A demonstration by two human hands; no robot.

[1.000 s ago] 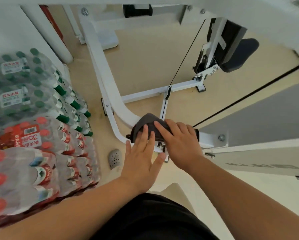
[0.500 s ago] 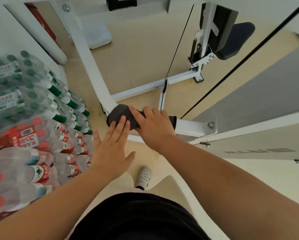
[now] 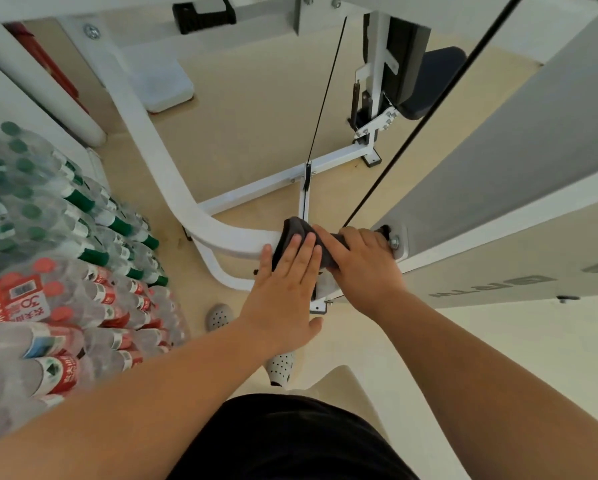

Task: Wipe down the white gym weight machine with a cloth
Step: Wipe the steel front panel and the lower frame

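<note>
Cloth on machine bar, both hands on it.
Left hand (image 3: 283, 296) fingers (image 3: 299, 252) straight, close together, flat on the dark cloth (image 3: 293, 228). Right hand (image 3: 361, 266) fingers curled over the cloth, clamping it round the white bar (image 3: 221, 233) of the machine, centre of scene. Black cable (image 3: 325, 88) runs far from there. Bottles (image 3: 48, 271) stacked at left.

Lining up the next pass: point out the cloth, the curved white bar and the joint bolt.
cloth (image 3: 294, 227), head view, dark fold at its upper left edge.
curved white bar (image 3: 221, 235), head view, top of the bend.
joint bolt (image 3: 394, 242), head view, its head.
</note>
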